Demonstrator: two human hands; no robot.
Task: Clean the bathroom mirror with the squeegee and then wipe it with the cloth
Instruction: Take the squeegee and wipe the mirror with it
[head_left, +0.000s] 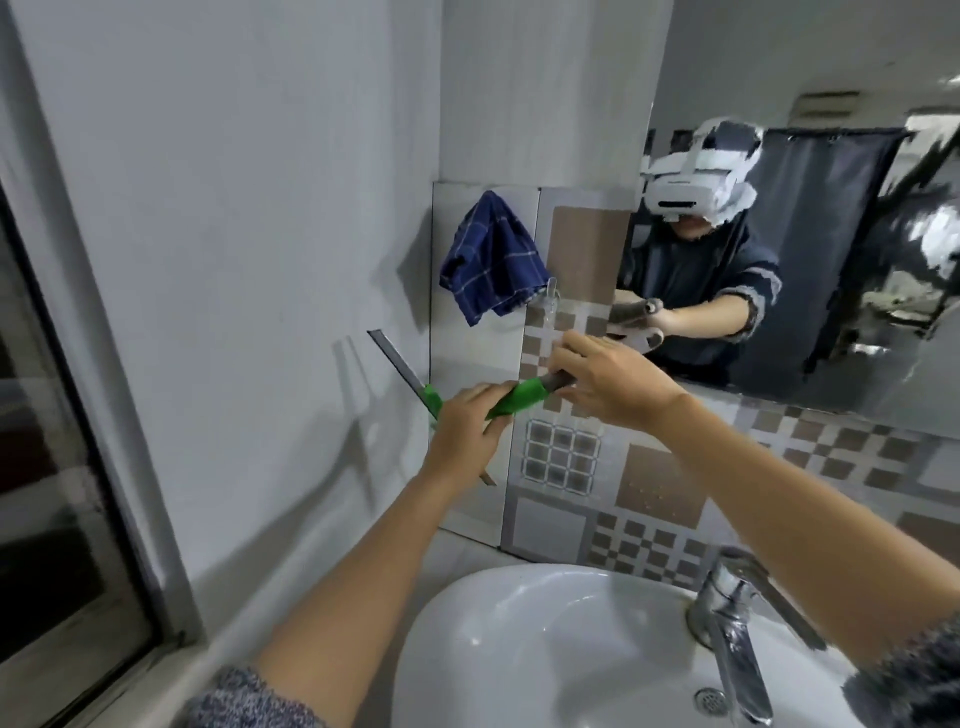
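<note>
Both hands hold a green squeegee (522, 396) in front of the tiled wall, left of the mirror (831, 218). My left hand (465, 434) grips the green part near the blade, whose grey strip (397, 364) slants up to the left. My right hand (608, 382) closes on the grey end of the handle. A blue checked cloth (491, 260) hangs on a wall hook above the squeegee. The mirror fills the upper right and reflects a person wearing a headset.
A white sink (519, 623) lies below my arms, with a chrome tap (732, 618) at its right. Patterned brown and grey tiles (571, 467) cover the wall under the mirror. A dark window with a grey frame (78, 415) runs down the left side.
</note>
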